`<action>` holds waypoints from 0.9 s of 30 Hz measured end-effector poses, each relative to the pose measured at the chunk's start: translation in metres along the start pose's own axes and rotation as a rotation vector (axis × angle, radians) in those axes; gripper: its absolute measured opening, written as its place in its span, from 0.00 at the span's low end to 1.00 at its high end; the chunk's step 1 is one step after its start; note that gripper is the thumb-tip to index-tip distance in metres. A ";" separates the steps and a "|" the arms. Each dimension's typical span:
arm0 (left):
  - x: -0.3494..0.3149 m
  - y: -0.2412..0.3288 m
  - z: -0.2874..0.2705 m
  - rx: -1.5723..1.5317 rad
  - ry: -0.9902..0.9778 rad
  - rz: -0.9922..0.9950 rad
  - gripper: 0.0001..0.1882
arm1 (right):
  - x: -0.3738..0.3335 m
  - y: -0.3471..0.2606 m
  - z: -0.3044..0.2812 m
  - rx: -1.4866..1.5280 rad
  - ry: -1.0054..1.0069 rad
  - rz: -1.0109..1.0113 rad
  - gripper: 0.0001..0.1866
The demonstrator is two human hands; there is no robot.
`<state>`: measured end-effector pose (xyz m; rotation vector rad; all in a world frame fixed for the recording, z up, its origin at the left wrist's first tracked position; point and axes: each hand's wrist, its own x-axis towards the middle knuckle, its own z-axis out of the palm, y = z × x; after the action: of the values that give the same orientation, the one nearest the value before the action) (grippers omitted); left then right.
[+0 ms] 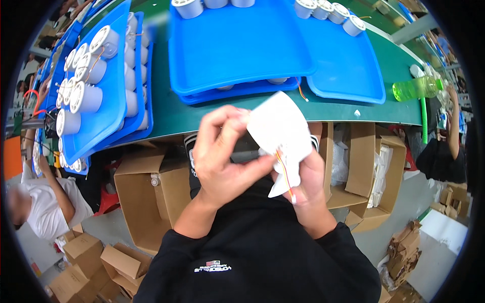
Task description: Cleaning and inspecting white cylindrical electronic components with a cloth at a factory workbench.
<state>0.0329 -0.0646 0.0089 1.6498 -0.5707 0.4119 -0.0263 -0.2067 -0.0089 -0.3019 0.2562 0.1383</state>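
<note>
Presently, nearest in my view, before the black shirt (283,252), my right hand (313,182) holds a white cup (279,121) from the right and from below, its fingers curled and partly hidden. My left hand (220,154) is half bent, the thumb just beside a thin wire (284,172), the forefingers at the cup's left edge; whether they pinch firmly, I cannot tell. To work well, I think, I should carry the weight with the right hand and press only lightly with the left thumb, so that the wire is not pulled at its root.

The cup is tilted, in the air before the table (333,112). It looks smooth and plain; under it is some crumpled white stuff (281,188), paper or cloth, I cannot say. The wire is red and yellow, with a white plug (294,199) by the right palm.

Farther, cartons (144,212) stand left and right. On the table, blue trays (237,50) bear other cups (187,7) left, middle and right; at the right end is a green bottle (411,89).
</note>
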 end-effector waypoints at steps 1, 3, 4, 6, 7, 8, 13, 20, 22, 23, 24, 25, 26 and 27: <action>0.003 -0.003 0.003 0.006 0.018 -0.030 0.28 | -0.005 -0.008 0.004 -0.034 -0.086 -0.077 0.22; 0.000 -0.014 0.011 -0.060 -0.010 -0.058 0.29 | -0.018 -0.026 0.016 -0.013 -0.126 -0.292 0.24; -0.004 -0.013 0.015 -0.186 0.007 -0.134 0.29 | -0.020 -0.038 0.019 -0.017 -0.214 -0.383 0.24; -0.010 -0.010 0.020 -0.325 0.006 -0.211 0.29 | -0.020 -0.064 0.012 -0.074 -0.323 -0.589 0.26; -0.014 -0.010 0.021 -0.509 0.011 -0.355 0.29 | -0.020 -0.071 0.007 -0.124 -0.349 -0.688 0.26; -0.014 -0.009 0.020 -0.686 0.024 -0.498 0.29 | -0.021 -0.069 0.018 -0.149 -0.148 -0.835 0.22; -0.007 0.003 0.031 -1.053 0.145 -0.818 0.28 | -0.019 -0.056 -0.004 -1.024 0.002 -1.305 0.15; -0.017 0.007 0.038 -1.150 0.083 -0.868 0.27 | 0.021 -0.047 0.014 -1.693 -0.318 -1.587 0.18; -0.010 0.006 0.042 -1.117 0.073 -0.934 0.26 | 0.035 -0.059 0.018 -1.687 -0.158 -1.700 0.13; -0.009 0.003 0.045 -1.146 0.089 -0.938 0.25 | 0.042 -0.067 0.017 -1.699 -0.056 -1.760 0.11; -0.008 0.002 0.047 -1.142 0.076 -0.952 0.25 | 0.048 -0.078 0.015 -1.707 0.066 -1.726 0.10; -0.007 0.002 0.048 -1.138 0.063 -0.967 0.26 | 0.049 -0.088 0.011 -1.710 0.186 -1.688 0.09; -0.006 0.001 0.048 -1.133 0.066 -0.969 0.26 | 0.046 -0.093 0.007 -1.706 0.186 -1.683 0.09; -0.005 0.001 0.048 -1.241 0.127 -1.032 0.27 | 0.043 -0.098 0.003 -1.640 0.268 -1.676 0.09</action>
<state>0.0258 -0.1113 -0.0005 0.5208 0.1965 -0.5362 0.0325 -0.2943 0.0089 -2.0519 0.0228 -1.4547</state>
